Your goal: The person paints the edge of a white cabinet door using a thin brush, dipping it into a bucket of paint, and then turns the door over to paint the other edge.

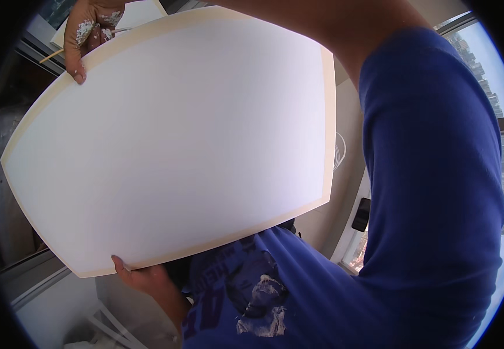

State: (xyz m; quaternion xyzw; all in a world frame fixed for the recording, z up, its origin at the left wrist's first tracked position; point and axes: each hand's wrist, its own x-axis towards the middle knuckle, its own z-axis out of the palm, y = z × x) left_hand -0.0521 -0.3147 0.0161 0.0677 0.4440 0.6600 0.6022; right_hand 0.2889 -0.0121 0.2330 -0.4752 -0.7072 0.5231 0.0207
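Observation:
A large white board (188,134) with strips of pale beige tape along its edges fills the middle of the view, its face bare. My right hand (92,32), smeared with white paint, grips the far left edge, thumb on the front; my right arm stretches across the top. A slim pale wooden stick (52,56) passes by that hand's fingers, a whitish end showing on the other side; whether it is a brush I cannot tell. At the near edge, my left hand (147,279) pinches the board with its thumb in front, the fingers mostly hidden behind.
Windows (490,70) with buildings outside run along the right. A dark phone-like object (361,214) lies on a sill, and a coil of white cable (339,152) hangs beyond the board. Another pale panel (141,14) with taped edges is at the upper left. White smears mark my blue shirt (322,285).

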